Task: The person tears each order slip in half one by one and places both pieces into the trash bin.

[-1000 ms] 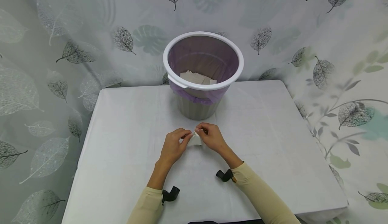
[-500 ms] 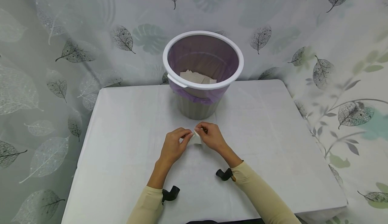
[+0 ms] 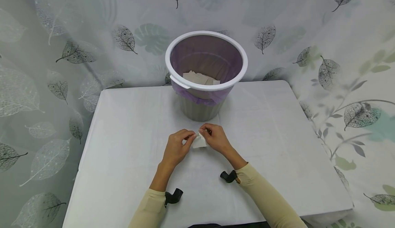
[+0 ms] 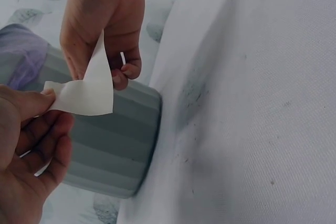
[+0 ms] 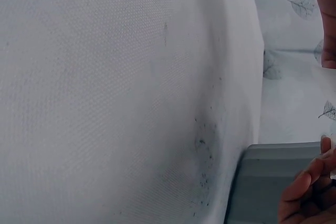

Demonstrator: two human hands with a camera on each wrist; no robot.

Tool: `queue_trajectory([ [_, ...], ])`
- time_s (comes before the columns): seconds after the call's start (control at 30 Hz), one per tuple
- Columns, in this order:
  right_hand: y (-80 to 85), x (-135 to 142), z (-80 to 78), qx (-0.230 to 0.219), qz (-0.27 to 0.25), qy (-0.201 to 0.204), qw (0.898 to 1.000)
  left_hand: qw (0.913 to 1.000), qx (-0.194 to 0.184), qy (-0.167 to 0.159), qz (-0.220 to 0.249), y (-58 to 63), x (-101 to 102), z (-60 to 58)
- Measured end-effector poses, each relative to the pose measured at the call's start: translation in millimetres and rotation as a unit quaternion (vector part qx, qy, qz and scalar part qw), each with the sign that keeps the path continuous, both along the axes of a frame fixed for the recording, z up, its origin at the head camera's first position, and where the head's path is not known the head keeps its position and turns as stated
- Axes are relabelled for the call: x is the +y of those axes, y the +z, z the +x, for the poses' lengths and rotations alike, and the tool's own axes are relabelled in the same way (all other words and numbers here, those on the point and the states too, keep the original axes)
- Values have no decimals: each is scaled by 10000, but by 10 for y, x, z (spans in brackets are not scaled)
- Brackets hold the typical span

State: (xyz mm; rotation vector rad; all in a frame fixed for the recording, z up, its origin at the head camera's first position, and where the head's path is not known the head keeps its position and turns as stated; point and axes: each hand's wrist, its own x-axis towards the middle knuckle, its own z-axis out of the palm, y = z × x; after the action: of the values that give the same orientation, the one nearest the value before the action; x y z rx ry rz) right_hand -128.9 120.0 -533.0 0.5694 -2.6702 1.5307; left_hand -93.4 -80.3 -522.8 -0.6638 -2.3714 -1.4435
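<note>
Both hands meet over the table's middle, just in front of the bin. My left hand [image 3: 179,145] and right hand [image 3: 213,137] each pinch an edge of one small white paper scrap [image 3: 199,142], held a little above the cloth. In the left wrist view the paper scrap [image 4: 86,90] curls between my left hand's fingers [image 4: 31,129] and the right hand [image 4: 105,19] above it. In the right wrist view only fingertips [image 5: 307,192] show at the lower right corner.
A grey bin [image 3: 200,109] with a white rim [image 3: 206,36] and purple liner stands at the table's back middle, with beige paper pieces [image 3: 199,78] inside. The white-clothed table [image 3: 129,132] ends against a leaf-print curtain [image 3: 61,49] behind and on both sides.
The hands and the paper scrap stay almost in place; the scrap has twisted slightly between the fingers.
</note>
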Motion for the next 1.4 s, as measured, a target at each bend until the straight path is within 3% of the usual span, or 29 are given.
queue_trajectory([
  [0.3,-29,9,-8,-9,67,8,10000,9998,217,39,-8,7,7,2],
  [1.4,-120,62,-38,-101,-2,-28,9999,9997,218,52,24,11,6,15],
])
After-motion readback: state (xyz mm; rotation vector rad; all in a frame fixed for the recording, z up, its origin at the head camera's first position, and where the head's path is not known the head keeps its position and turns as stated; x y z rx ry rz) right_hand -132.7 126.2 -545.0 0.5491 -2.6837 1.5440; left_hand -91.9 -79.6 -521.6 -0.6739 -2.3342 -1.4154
